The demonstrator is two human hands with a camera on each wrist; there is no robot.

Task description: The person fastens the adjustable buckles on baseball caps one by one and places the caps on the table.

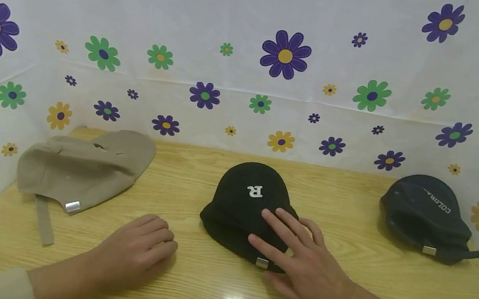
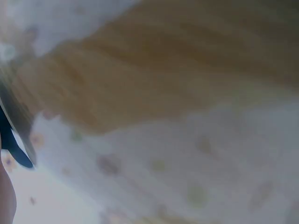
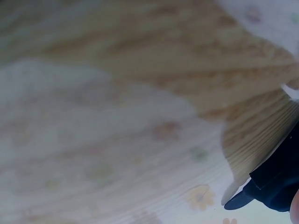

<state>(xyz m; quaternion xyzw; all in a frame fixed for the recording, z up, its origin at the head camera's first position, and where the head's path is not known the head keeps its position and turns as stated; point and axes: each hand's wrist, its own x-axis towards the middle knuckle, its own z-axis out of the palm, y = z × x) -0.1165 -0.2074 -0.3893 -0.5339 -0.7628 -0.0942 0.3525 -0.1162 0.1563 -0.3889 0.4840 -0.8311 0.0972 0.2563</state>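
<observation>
A black cap (image 1: pixel 234 220) with a raised white R stands in the middle of the table, its strap's metal buckle (image 1: pixel 262 263) toward me. My right hand (image 1: pixel 315 267) lies over the cap's near right side, fingers spread and fairly straight, fingertips on the fabric. Its thumb is low, beside the buckle. Left of the cap, my left hand (image 1: pixel 140 245) rests at the table with fingers loosely curled and nothing seen in it. In the right wrist view, part of a dark cap (image 3: pixel 275 182) with a strap end shows at the lower right.
A beige cap (image 1: pixel 80 173) lies at the left with its strap hanging toward me. At the far right sits a dark navy cap (image 1: pixel 423 216) with white lettering. A flower-printed white cloth (image 1: pixel 238 27) stands behind and at both sides of the wooden table (image 1: pixel 172 170).
</observation>
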